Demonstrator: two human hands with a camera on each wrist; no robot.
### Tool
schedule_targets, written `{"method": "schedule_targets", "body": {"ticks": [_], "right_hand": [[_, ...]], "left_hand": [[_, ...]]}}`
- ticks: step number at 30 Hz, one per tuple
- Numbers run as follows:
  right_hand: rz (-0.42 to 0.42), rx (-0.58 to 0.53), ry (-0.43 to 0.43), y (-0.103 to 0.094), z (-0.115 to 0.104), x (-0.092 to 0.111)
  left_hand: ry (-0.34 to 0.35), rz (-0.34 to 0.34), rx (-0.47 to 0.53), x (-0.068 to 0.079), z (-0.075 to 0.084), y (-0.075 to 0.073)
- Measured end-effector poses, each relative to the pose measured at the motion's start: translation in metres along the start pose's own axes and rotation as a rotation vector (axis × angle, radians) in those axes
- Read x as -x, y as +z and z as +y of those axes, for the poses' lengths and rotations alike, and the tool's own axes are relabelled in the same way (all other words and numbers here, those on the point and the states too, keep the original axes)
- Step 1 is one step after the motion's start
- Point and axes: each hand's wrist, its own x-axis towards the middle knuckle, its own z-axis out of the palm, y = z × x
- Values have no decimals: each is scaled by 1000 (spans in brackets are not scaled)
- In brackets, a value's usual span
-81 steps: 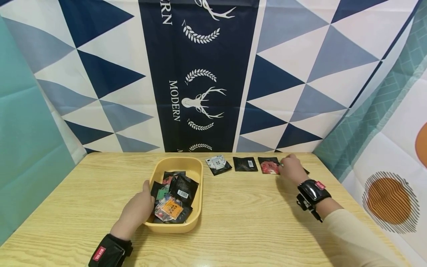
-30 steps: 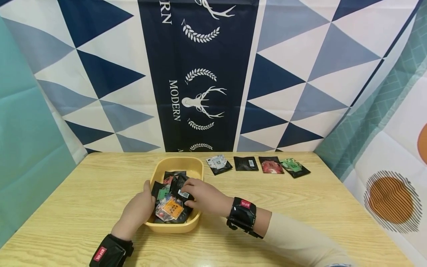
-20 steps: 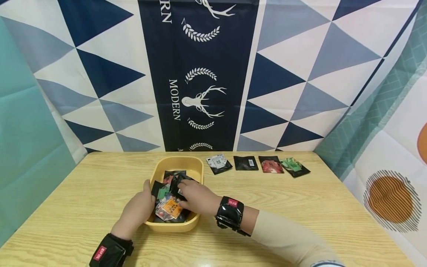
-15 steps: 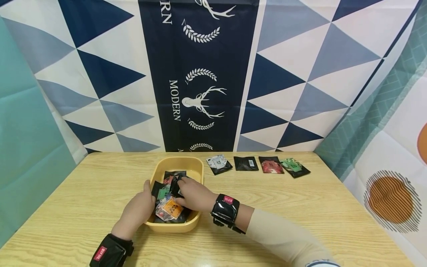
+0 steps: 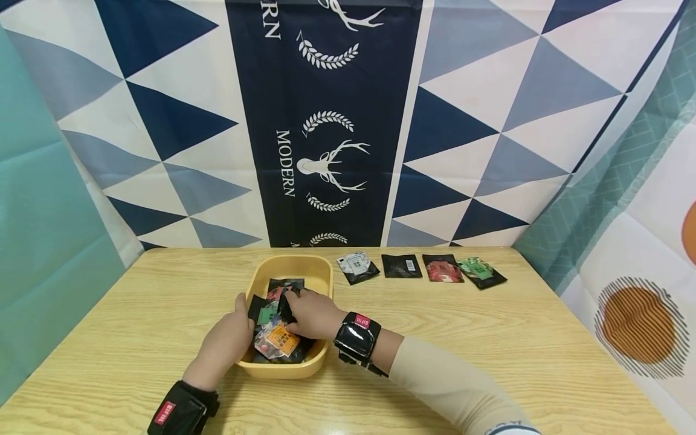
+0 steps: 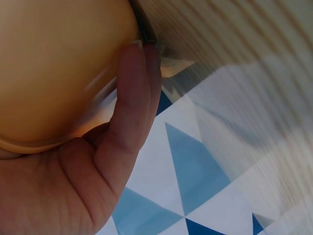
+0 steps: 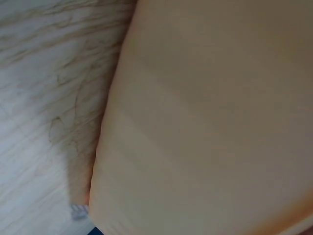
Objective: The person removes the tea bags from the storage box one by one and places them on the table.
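Observation:
A yellow plastic bin [image 5: 283, 371] stands on the table, holding several small black packets. My left hand [image 5: 225, 339] grips its left rim; in the left wrist view, the fingers of that left hand [image 6: 124, 122] lie along the outer wall. Inside the bin, my right hand [image 5: 315, 315] pinches a black packet [image 5: 285, 309], largely covered by the fingers. Around it lie an orange-labelled packet [image 5: 283, 340], a green-labelled packet [image 5: 266, 316] and a red-labelled packet [image 5: 275, 292]. The bin's outer wall [image 7: 205, 122] fills most of the right wrist view, which hides the right fingertips.
Along the table's far edge lie a white-labelled packet [image 5: 356, 266], a black packet with a barcode [image 5: 401, 266], a red packet [image 5: 443, 269] and a green packet [image 5: 481, 272]. Behind the wooden table [image 5: 435, 326] hangs a patterned cloth [image 5: 326, 199].
My right hand has let go of the green packet at the far right, come left into the bin and taken hold of a black packet. The left hand stays on the rim.

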Motion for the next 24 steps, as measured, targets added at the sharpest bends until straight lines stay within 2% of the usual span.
{"method": "schedule_targets", "body": {"ticks": [6, 9, 18, 24], "right_hand": [[25, 39, -10, 4, 0, -1], [19, 35, -4, 4, -1, -1], [66, -135, -58, 0, 1, 0], [148, -194, -109, -3, 6, 2]], "left_hand": [[34, 29, -13, 1, -2, 0], [26, 18, -3, 1, -2, -1], [23, 7, 0, 1, -2, 0], [17, 4, 8, 0, -2, 1]]}}
